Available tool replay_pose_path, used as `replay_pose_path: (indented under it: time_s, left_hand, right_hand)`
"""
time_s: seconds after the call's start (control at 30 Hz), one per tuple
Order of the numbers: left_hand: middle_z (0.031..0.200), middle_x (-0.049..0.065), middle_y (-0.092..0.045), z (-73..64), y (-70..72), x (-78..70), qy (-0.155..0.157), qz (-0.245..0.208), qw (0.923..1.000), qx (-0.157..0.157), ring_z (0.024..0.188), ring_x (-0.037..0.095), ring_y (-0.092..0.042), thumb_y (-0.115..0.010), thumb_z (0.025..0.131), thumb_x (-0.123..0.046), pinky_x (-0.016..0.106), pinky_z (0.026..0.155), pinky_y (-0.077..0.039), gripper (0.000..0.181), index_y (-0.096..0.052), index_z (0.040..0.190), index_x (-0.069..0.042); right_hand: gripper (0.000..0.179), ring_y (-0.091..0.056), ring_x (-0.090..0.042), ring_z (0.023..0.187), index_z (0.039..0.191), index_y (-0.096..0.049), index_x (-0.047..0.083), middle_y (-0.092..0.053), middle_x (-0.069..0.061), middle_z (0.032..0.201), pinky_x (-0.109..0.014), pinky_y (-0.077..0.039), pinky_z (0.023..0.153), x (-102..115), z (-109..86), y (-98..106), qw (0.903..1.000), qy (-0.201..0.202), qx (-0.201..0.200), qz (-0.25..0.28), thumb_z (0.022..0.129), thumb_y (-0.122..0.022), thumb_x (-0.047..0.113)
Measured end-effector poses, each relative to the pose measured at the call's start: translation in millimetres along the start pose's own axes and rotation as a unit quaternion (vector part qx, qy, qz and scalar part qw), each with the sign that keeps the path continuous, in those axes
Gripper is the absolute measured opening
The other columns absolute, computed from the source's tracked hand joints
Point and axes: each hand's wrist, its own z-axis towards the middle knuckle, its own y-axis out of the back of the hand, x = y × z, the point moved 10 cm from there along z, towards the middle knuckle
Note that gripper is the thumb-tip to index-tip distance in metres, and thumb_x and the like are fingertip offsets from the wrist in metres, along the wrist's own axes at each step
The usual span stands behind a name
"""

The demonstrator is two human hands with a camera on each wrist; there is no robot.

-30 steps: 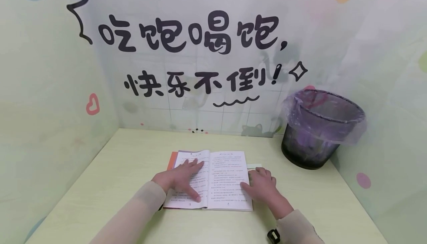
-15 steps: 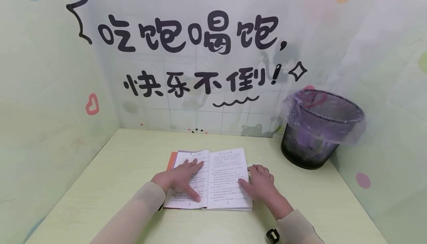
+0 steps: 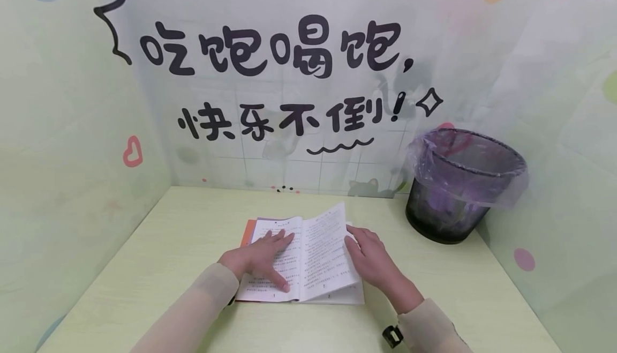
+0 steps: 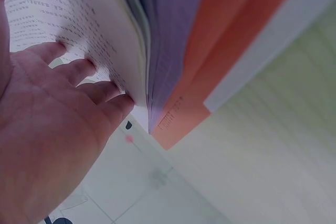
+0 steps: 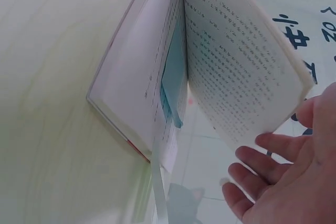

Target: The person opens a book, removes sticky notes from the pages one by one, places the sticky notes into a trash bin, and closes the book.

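An open book (image 3: 275, 283) with printed pages lies on the table. My left hand (image 3: 262, 259) rests with spread fingers on its left page. On the right side, a raised batch of pages (image 3: 325, 256) stands tilted up from the pages below. My right hand (image 3: 378, 264) holds the outer edge of that batch between thumb and fingers. In the right wrist view, a light blue slip (image 5: 173, 74) sits between the parted pages near the spine. A thin pale strip (image 5: 158, 190) hangs past the book's edge there. The orange cover flap (image 4: 210, 40) shows in the left wrist view.
A black wastebasket (image 3: 443, 213) lined with a purple plastic bag (image 3: 501, 189) stands at the back right of the pale table (image 3: 193, 219). Printed backdrop walls (image 3: 284, 165) enclose the back and both sides.
The right hand has lifted the right-hand pages, moving slightly left and away from me; they now tilt up and uncover pages beneath. The left hand stays in place.
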Motion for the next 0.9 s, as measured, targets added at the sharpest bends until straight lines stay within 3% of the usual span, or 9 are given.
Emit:
replay_pose_path:
  time_s: [0.17, 0.33, 0.57, 0.9]
  left_hand:
    - [0.187, 0.005, -0.014, 0.2, -0.1, -0.3, -0.001, -0.004, 1.0000, 0.000, 0.173, 0.043, -0.008, -0.102, 0.070, -0.055, 0.073, 0.135, -0.018, 0.135, -0.025, 0.177, -0.028]
    - [0.187, 0.005, -0.014, -0.1, 0.3, -1.3, -0.001, -0.002, 1.0000, 0.001, 0.173, 0.042, -0.008, -0.102, 0.070, -0.056, 0.072, 0.135, -0.018, 0.135, -0.025, 0.177, -0.028]
    - [0.187, 0.005, -0.015, -1.3, -0.2, -1.3, 0.001, 0.003, 1.0000, 0.003, 0.173, 0.043, -0.009, -0.101, 0.070, -0.056, 0.073, 0.134, -0.019, 0.134, -0.025, 0.177, -0.027]
    - [0.187, 0.007, -0.015, -3.9, 0.4, -2.6, -0.005, 0.005, 1.0000, 0.003, 0.172, 0.044, -0.009, -0.100, 0.072, -0.057, 0.072, 0.134, -0.020, 0.133, -0.025, 0.177, -0.025]
  right_hand:
    - [0.049, -0.048, -0.046, 0.154, 0.159, -0.055, 0.002, -0.056, -0.022, 0.162, -0.066, -0.039, 0.127, 4, 1.5, 1, 1.0000, 0.007, -0.003, 0.000, 0.115, -0.046, 0.021]
    - [0.051, -0.048, -0.051, 0.153, 0.154, -0.056, -0.008, -0.053, -0.028, 0.163, -0.068, -0.038, 0.127, 0, 1.0, 1, 0.9968, -0.017, 0.003, -0.078, 0.111, -0.051, 0.018]
    - [0.062, -0.058, -0.051, 0.142, 0.143, -0.061, -0.016, -0.059, -0.032, 0.154, -0.063, -0.049, 0.120, -5, -4.2, -9, 0.9731, -0.033, 0.010, -0.228, 0.105, -0.072, 0.031]
    - [0.056, -0.066, -0.044, 0.123, 0.128, -0.068, -0.017, -0.068, -0.028, 0.137, -0.056, -0.059, 0.104, -1, -9.5, -20, 0.9504, -0.033, 0.004, -0.309, 0.095, -0.082, 0.026]
